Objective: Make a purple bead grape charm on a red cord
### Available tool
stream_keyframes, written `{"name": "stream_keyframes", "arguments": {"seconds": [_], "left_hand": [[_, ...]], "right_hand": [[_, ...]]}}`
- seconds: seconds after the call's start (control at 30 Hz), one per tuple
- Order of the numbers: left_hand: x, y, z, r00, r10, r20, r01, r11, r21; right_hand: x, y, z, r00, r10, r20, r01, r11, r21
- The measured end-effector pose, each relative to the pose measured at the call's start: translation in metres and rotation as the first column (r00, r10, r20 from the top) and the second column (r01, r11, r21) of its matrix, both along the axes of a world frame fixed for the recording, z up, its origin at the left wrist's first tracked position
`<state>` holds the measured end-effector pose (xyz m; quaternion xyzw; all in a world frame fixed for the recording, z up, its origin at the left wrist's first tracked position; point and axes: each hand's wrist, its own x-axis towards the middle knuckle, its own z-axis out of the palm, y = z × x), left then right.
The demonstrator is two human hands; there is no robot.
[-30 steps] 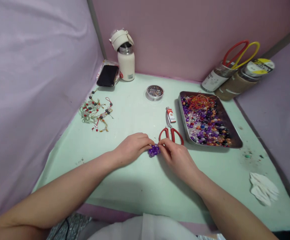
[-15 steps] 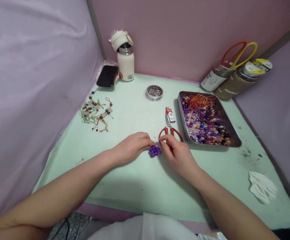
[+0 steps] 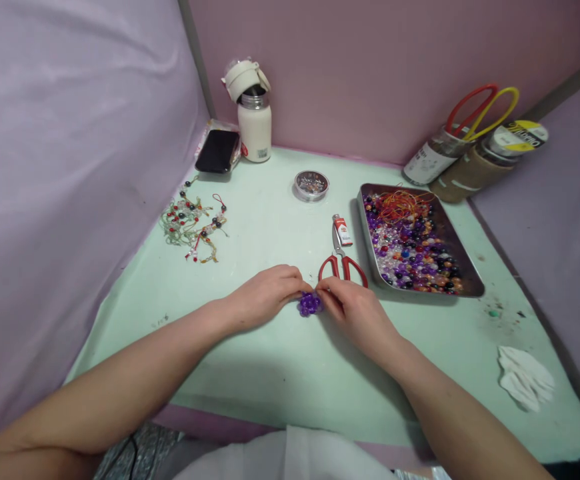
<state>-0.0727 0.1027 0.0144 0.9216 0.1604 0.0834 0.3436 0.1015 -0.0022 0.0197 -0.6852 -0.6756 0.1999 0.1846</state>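
A small cluster of purple beads (image 3: pixel 310 305) is between my two hands, low over the middle of the table. My left hand (image 3: pixel 275 293) is closed, its fingertips pinching the cluster's upper left edge. On the other side my right hand (image 3: pixel 350 300) is also closed, thumb and forefinger pressed together at the beads' upper right. Whatever fine strand those right fingertips may hold is too small to make out. Just beyond the right hand lie red-handled scissors (image 3: pixel 337 257), their handles partly behind its fingers. The scissors' blades touch a small red and white lighter-like item (image 3: pixel 343 230).
A metal tray (image 3: pixel 470 283) of mixed beads and orange-red cord stands at right. Beaded strings (image 3: pixel 193 223) lie left. Behind are a round clear case (image 3: pixel 311 185), a phone (image 3: pixel 218 151), an open bottle (image 3: pixel 255 130) and two jars (image 3: pixel 475 167). A white cloth (image 3: pixel 525 377) lies right front.
My right hand's fingertips have come down and left against the bead cluster. My left hand stays nearly where it was. The whole view has shifted slightly.
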Motion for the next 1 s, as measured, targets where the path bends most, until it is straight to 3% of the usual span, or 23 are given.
{"name": "stream_keyframes", "arguments": {"seconds": [0.13,0.3,0.47,0.67,0.8,1.0], "left_hand": [[-0.001,0.000,0.000,1.000,-0.001,0.022,0.001,1.000,0.009],[-0.002,-0.003,0.003,0.993,0.044,0.111,-0.039,0.998,-0.054],[0.003,-0.010,0.007,0.975,0.099,0.198,-0.067,0.984,-0.164],[0.011,-0.017,0.003,0.954,0.164,0.253,-0.087,0.953,-0.291],[0.008,-0.020,0.009,0.900,0.338,0.276,-0.176,0.860,-0.479],[0.004,-0.017,0.015,0.852,0.499,0.155,-0.253,0.653,-0.714]], "right_hand": [[-0.002,-0.001,-0.002,0.998,-0.038,-0.041,0.044,0.989,0.142],[-0.003,-0.005,-0.001,0.966,-0.065,-0.250,0.152,0.924,0.350],[-0.007,-0.010,0.005,0.902,0.005,-0.432,0.175,0.910,0.375],[-0.008,-0.012,0.006,0.871,0.023,-0.490,0.197,0.898,0.393],[-0.005,-0.009,0.006,0.868,-0.013,-0.496,0.234,0.892,0.386],[0.000,-0.005,0.005,0.879,-0.077,-0.471,0.251,0.914,0.319]]}}
